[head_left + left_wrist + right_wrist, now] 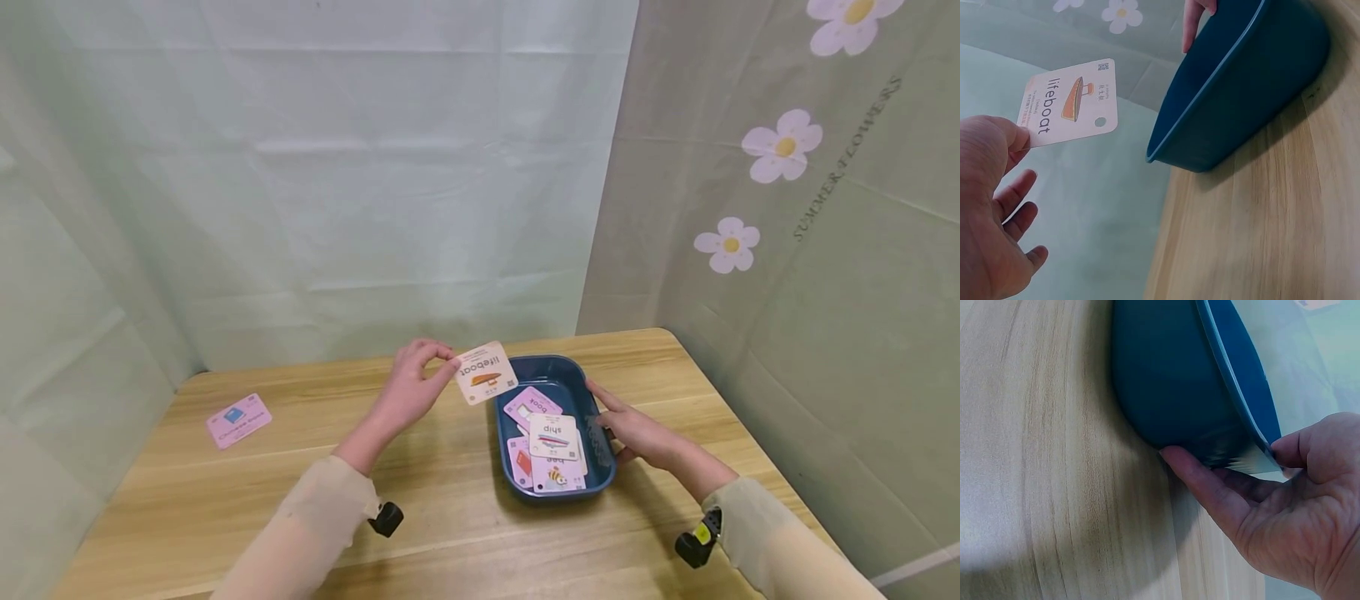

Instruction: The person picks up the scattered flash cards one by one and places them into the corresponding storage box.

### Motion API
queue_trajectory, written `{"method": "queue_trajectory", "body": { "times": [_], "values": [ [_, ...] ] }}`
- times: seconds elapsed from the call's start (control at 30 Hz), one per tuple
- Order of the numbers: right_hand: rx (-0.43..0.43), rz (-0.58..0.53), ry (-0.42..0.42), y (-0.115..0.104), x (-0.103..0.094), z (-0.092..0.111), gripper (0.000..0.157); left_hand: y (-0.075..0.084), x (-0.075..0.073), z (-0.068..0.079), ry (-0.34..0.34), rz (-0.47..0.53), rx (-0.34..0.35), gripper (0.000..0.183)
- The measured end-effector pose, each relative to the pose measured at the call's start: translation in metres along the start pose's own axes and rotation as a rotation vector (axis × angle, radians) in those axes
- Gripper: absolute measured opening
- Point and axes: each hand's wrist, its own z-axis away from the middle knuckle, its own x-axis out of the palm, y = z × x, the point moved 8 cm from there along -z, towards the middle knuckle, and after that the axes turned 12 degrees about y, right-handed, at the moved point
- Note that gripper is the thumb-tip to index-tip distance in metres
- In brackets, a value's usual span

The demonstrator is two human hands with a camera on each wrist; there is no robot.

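Note:
Between thumb and fingertip, my left hand (417, 385) pinches a lifeboat card (486, 373) by its edge. The card is held up at the left rim of a dark blue plastic box (504, 442), with its picture side showing. In the left wrist view, the other fingers of the left hand (991, 206) are spread apart below the card (1071, 103). My right hand (637, 429) holds the box by its right side, with digits at the rim and low on the outer wall in the right wrist view. Inside lie a ship card (553, 437), a book card (531, 407), a bee card (558, 477) and others partly covered.
A pink card with a blue book picture (238, 419) lies alone on the wooden table (442, 533) at the left. Pale cloth (360, 183) hangs behind the table, and a flowered cloth (840, 333) hangs along the right side.

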Motion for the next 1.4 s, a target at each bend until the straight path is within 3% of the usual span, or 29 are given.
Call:
{"method": "queue_trajectory", "body": {
  "times": [0.5,1.4],
  "values": [
    [0.003,-0.003,0.010,0.000,0.001,0.002,0.069,0.010,0.018,-0.002,-0.013,0.014,-0.006,0.020],
    [0.001,0.002,0.024,0.000,0.001,0.002,0.069,0.023,0.054,-0.008,-0.042,-0.085,0.037,0.018]
  ]
}}
